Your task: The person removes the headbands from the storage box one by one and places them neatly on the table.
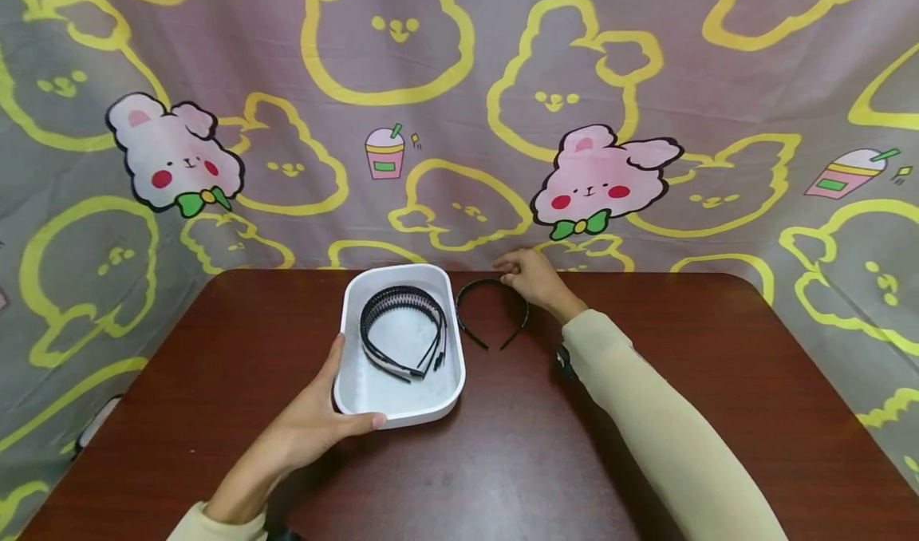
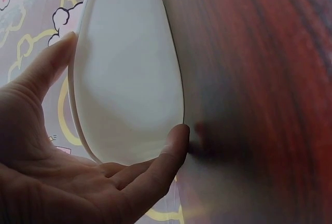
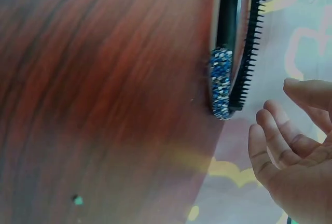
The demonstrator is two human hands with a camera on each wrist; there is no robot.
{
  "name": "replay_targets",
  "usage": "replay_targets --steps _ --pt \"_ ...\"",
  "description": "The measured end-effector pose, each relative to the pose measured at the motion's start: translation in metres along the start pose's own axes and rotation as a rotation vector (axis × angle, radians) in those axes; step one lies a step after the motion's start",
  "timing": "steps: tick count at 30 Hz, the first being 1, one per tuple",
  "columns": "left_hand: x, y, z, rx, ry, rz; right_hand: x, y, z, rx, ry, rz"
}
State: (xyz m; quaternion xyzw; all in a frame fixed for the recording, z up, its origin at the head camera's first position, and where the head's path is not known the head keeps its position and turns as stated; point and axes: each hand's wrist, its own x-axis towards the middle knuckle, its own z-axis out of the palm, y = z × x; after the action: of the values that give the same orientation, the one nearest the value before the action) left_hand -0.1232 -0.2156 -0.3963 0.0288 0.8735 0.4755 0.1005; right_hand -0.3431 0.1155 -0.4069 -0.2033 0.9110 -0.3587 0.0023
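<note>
My left hand (image 1: 312,425) grips a white plastic tray (image 1: 459,381) at its near left corner. In the left wrist view the thumb lies at the rim and the fingers curl round the tray's side (image 2: 124,73) towards its base. Several headbands (image 1: 402,292), black and pale pink with comb teeth, lie bunched inside the tray. To the right of it a black headband (image 1: 479,283) rests on the table, ends towards me. My right hand (image 1: 534,278) hovers at its far right side. In the right wrist view loosely bent fingers stand apart from the headband's glittery blue part (image 3: 221,81).
A dark red-brown wooden table (image 1: 524,453) bears everything. Right behind its far edge hangs a grey-pink curtain (image 1: 459,134) printed with cartoon rabbits. A small green speck (image 3: 77,199) shows on the tabletop in the right wrist view.
</note>
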Motion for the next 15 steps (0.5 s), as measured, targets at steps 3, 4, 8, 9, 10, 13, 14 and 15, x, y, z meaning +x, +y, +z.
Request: replay_targets --steps 3,4,8,9,10,13,14,15 --pt "0.001 0.001 -0.001 0.001 -0.002 -0.002 -0.002 -0.005 -0.003 -0.006 0.015 -0.017" --pt "0.001 0.001 -0.002 0.000 -0.003 0.001 -0.003 -0.006 -0.003 -0.007 0.021 -0.021" --pt "0.001 0.002 -0.002 -0.008 -0.001 0.005 -0.006 -0.011 -0.005 -0.005 0.033 -0.035" --pt "0.001 0.001 -0.002 -0.008 0.000 0.005 -0.007 -0.013 -0.005 0.001 0.032 -0.035" --pt "0.001 0.001 -0.001 -0.010 0.001 0.004 -0.008 -0.014 -0.005 0.004 0.030 -0.036" --pt "0.001 0.000 -0.001 -0.010 0.001 0.001 -0.010 -0.018 -0.006 0.017 0.029 -0.041" --pt "0.001 0.000 -0.001 -0.010 0.002 0.001 -0.010 -0.019 -0.006 0.022 0.032 -0.044" --pt "0.001 0.000 -0.001 -0.008 0.002 0.000 -0.010 -0.020 -0.006 0.025 0.035 -0.047"
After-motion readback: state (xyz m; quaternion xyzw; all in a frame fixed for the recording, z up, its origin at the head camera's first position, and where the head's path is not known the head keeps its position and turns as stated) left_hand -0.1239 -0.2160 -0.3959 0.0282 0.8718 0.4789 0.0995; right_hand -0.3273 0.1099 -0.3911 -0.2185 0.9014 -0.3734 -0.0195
